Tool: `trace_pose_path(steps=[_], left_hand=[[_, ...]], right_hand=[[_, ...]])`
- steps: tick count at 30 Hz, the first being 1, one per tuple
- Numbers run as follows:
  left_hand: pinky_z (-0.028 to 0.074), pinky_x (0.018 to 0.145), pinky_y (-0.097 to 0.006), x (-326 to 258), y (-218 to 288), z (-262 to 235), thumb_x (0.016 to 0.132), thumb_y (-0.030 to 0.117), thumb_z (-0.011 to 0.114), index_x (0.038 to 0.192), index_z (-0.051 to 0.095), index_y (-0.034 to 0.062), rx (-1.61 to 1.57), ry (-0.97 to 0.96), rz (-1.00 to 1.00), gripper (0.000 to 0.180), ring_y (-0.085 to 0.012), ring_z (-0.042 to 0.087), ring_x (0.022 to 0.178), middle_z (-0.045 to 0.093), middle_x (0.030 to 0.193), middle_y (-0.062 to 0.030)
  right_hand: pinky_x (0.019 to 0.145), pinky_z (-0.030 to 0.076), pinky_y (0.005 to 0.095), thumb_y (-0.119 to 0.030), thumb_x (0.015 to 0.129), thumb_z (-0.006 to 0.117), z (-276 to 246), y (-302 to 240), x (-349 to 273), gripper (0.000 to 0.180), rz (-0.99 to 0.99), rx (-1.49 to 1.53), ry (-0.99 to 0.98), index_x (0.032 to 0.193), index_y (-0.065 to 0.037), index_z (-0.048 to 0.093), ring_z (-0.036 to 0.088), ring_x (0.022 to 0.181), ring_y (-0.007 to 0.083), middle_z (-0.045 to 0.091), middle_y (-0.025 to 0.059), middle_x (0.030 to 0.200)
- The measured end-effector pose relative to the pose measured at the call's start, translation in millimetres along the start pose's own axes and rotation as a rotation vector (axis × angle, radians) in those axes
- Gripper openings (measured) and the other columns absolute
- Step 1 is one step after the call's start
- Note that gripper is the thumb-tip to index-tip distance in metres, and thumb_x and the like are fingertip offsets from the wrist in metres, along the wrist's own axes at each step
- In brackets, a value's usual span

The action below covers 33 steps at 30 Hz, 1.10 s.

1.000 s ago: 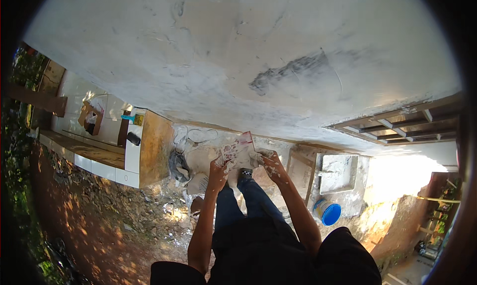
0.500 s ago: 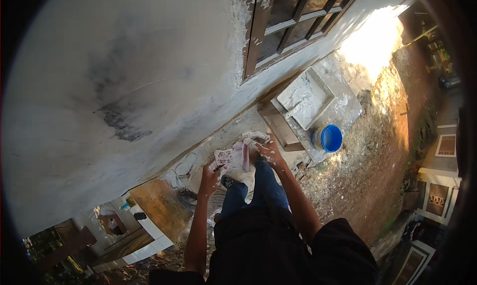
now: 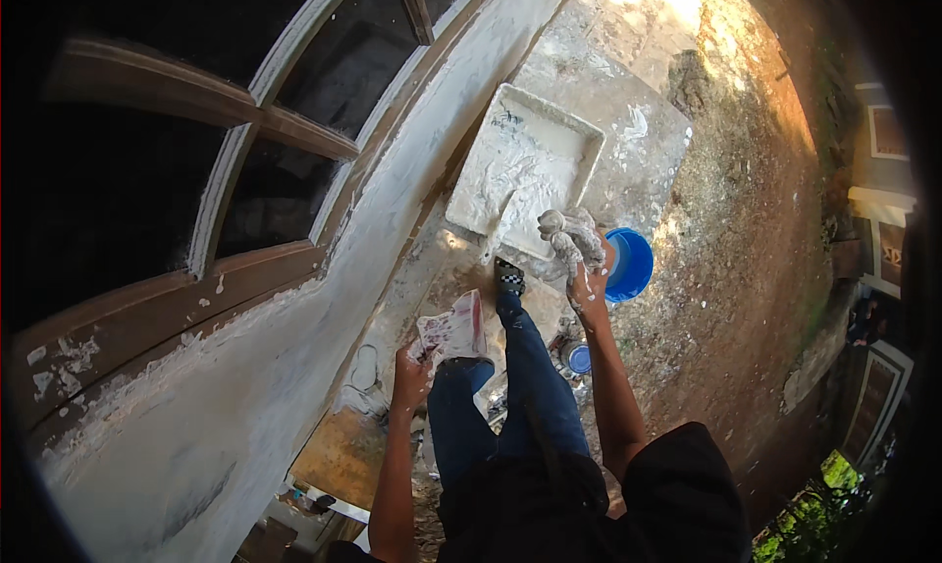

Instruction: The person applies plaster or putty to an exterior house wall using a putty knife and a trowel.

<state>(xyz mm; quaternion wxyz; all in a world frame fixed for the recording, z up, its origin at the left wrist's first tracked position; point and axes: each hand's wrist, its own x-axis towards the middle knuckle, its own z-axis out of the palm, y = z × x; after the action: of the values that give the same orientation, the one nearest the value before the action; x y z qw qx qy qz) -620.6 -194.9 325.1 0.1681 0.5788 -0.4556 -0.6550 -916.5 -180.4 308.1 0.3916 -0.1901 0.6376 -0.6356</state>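
My left hand (image 3: 413,367) is closed on the edge of a flat, thin spreader (image 3: 453,329), white with a reddish strip along one side and smeared with plaster. It hangs above my left thigh. My right hand (image 3: 589,286) reaches out beside the blue bucket (image 3: 631,266), closed round a lumpy, plaster-coated thing (image 3: 572,237) whose kind I cannot make out. Just beyond that lies a shallow rectangular tray (image 3: 596,160) holding wet white plaster (image 3: 530,175). A plaster-covered stick-like handle (image 3: 498,227) leans over the tray's near edge.
Along the left runs a plastered wall (image 3: 206,406) with a brown-framed window (image 3: 177,278). The tray and bucket rest on a flat grey board (image 3: 628,185). A small blue-topped can (image 3: 578,358) stands near my right leg. Rough ground (image 3: 726,298) stretches to the right.
My view has swung and moved toward the tray and window. My right hand has left the spreader and stretched forward to the tray and bucket; my left hand still holds the spreader.
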Motion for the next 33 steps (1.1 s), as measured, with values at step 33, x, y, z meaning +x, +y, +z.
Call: trace_pose_path(steps=[33], left_hand=[[0.039,0.086,-0.03,229.0,-30.5,179.4,0.083,0.005,0.051,0.113,0.046,-0.0056,0.149,-0.151,0.17,0.032,-0.0198,0.052,0.097,0.054,0.107,-0.0148]], right_hand=[[0.077,0.047,0.0291,-0.011,0.088,0.047,-19.3,163.7,66.5,0.037,0.373,0.406,0.319,0.122,-0.002,0.036,0.055,0.095,0.0182,0.051,0.01,0.113]])
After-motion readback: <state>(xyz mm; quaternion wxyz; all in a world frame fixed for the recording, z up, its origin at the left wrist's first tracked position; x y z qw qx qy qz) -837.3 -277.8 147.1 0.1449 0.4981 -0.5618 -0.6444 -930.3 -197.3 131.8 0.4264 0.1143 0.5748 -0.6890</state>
